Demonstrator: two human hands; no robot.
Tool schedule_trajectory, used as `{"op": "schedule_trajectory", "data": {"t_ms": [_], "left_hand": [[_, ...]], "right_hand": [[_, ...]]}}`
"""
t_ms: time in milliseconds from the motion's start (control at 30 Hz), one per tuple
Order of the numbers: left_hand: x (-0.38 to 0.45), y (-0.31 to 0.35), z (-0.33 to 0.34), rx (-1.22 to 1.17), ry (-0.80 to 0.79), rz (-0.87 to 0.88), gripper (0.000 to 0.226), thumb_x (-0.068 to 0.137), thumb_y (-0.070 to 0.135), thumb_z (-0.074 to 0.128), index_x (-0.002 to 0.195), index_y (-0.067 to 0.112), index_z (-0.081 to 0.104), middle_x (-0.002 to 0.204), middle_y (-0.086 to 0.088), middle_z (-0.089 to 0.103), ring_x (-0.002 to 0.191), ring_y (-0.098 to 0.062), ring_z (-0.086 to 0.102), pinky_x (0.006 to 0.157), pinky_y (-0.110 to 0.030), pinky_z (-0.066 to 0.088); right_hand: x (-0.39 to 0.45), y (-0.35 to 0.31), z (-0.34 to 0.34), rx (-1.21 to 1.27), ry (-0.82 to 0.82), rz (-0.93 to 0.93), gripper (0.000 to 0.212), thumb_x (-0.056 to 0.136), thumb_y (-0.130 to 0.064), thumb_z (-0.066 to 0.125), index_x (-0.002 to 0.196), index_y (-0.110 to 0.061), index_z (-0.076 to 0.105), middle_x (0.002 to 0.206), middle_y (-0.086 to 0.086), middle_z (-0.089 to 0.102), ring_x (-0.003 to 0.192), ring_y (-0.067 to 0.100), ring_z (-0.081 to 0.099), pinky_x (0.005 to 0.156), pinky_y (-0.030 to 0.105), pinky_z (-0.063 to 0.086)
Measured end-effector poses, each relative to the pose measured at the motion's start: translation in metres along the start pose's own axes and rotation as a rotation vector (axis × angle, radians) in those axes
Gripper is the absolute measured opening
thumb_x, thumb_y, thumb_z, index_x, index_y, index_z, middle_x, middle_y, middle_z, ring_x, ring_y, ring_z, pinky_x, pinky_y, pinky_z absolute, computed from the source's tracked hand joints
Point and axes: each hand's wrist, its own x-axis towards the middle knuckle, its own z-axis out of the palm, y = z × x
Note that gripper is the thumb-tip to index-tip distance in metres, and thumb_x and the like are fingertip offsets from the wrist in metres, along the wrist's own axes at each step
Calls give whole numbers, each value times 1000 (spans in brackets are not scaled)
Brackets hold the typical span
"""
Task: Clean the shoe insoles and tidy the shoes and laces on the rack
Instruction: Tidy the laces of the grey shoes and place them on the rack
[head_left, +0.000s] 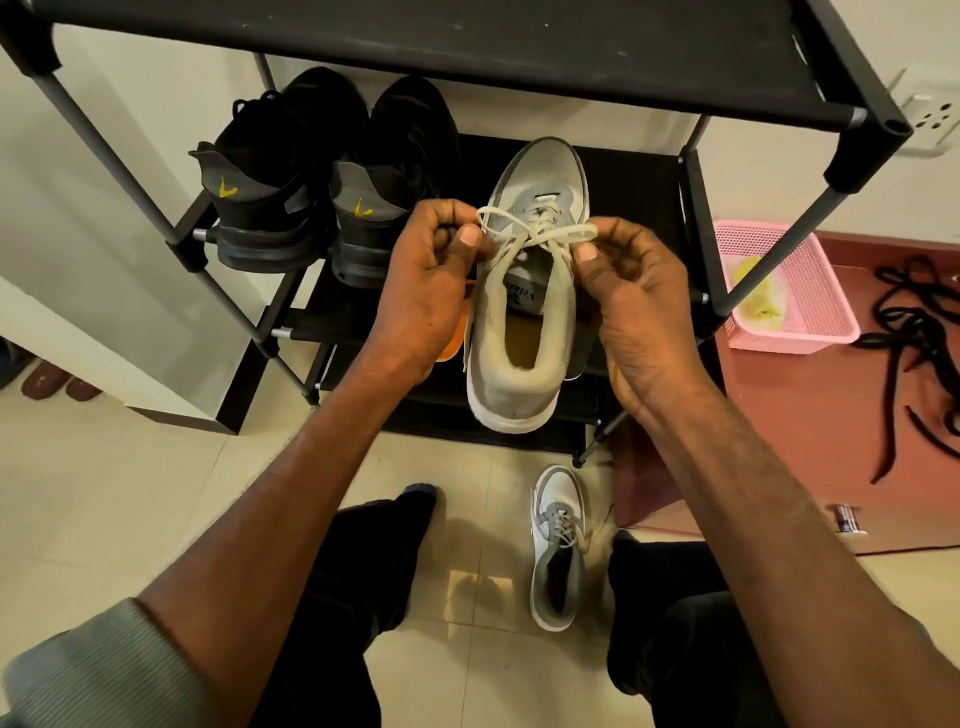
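Observation:
A grey and white sneaker (524, 332) sits heel toward me on a shelf of the black shoe rack (691, 218). Its cream lace (524, 234) crosses over the tongue. My left hand (436, 280) pinches the lace's left loop between thumb and fingers. My right hand (628, 291) pinches the right loop the same way. Both hands hover just above the shoe's opening. The matching sneaker (558, 551) lies on the tiled floor between my legs, laced. An orange item (457, 332) peeks out under my left hand.
Two black shoes (270, 208) (379, 218) with yellow heel marks stand on the rack's left side. A pink basket (789, 291) holding something yellow-green sits right of the rack. Loose black laces (914, 343) lie on a reddish mat. The rack's top shelf (415, 36) overhangs the work area.

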Motion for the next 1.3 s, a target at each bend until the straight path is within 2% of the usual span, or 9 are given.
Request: {"op": "schedule_trajectory", "data": {"t_ms": [67, 167, 267, 467, 667, 767, 967, 1133, 1300], "left_hand": [[-1, 1, -1, -2, -8, 6, 20, 108, 13, 46, 123, 5, 57, 114, -11, 70, 106, -22, 69, 91, -36, 59], [-2, 4, 1, 21, -10, 13, 21, 106, 12, 54, 124, 5, 62, 116, -8, 71, 108, -19, 70, 93, -35, 59], [-2, 7, 4, 37, 12, 5, 19, 104, 12, 58, 120, 7, 67, 113, -4, 73, 107, -15, 70, 95, -37, 59], [-3, 7, 7, 49, 59, -46, 19, 109, 14, 47, 110, 7, 64, 99, 0, 70, 91, -6, 68, 82, -25, 58], [-5, 14, 8, -290, 159, -231, 24, 113, 21, 32, 118, 7, 51, 93, -3, 72, 87, -19, 70, 71, -31, 61], [-6, 14, 9, -295, 151, -194, 21, 113, 19, 34, 121, 10, 50, 92, -4, 71, 87, -19, 69, 78, -37, 60], [-5, 12, 11, -54, 69, -23, 22, 104, 14, 57, 125, 11, 60, 109, -10, 70, 102, -22, 69, 90, -35, 61], [-7, 10, 15, 87, 89, -43, 13, 104, 13, 58, 111, 11, 69, 102, -1, 72, 97, -12, 70, 86, -28, 60], [-1, 9, 13, -64, 194, -152, 23, 110, 15, 42, 117, 3, 61, 93, -2, 69, 76, -2, 66, 71, -19, 57]], "right_hand": [[3, -2, -3, 86, -1, 17, 35, 97, -4, 66, 130, -12, 59, 120, 9, 73, 114, 20, 71, 98, 42, 59], [4, -3, -3, 66, 1, 14, 26, 97, -3, 65, 123, -6, 66, 112, 7, 74, 108, 21, 72, 96, 38, 58], [2, -2, -2, 38, -8, 15, 20, 100, -7, 63, 117, -5, 72, 115, 12, 75, 114, 31, 70, 101, 45, 58], [-2, -4, 1, -120, 48, -25, 14, 102, -8, 62, 108, -12, 74, 108, 2, 77, 101, 14, 73, 89, 32, 62], [5, -10, -3, 388, 195, 228, 26, 113, -17, 36, 130, -6, 52, 105, 18, 77, 97, 27, 78, 76, 41, 64], [2, -12, -4, 412, 147, 206, 13, 109, -13, 45, 120, -14, 53, 105, 16, 76, 94, 25, 76, 77, 40, 62], [0, -7, -3, 79, 66, 3, 27, 93, -16, 74, 120, -14, 70, 115, 9, 75, 111, 29, 71, 96, 52, 60], [-2, -2, -1, -98, 79, -70, 10, 98, -13, 70, 104, -9, 76, 93, -2, 76, 82, 7, 69, 73, 23, 57], [1, -3, -2, 219, 139, 110, 13, 106, -13, 55, 101, -13, 67, 111, 14, 76, 90, 17, 72, 72, 31, 59]]}}
